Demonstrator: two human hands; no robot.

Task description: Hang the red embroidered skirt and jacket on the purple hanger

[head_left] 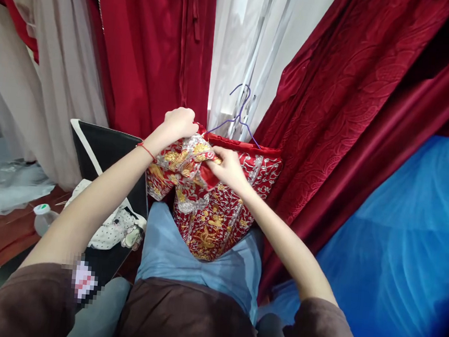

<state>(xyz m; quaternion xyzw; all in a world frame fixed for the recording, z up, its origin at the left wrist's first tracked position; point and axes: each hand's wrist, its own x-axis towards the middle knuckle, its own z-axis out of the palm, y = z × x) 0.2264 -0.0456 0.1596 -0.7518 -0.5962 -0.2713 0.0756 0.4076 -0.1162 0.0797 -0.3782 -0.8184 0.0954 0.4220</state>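
My blue trousers [199, 274] are nearest, and the red embroidered garment [215, 230] lies over my lap, its left part folded up. To the left, a dotted cloth bag [107, 231] sits on a black chair. My right hand [228, 169] pinches the fold between thumb and fingers; my left hand [181, 124], farther off, curls closed on its far left edge, fingertips hidden. Beyond, a purple hanger [238, 120] stands at the garment's far edge, before white drapes [235, 43].
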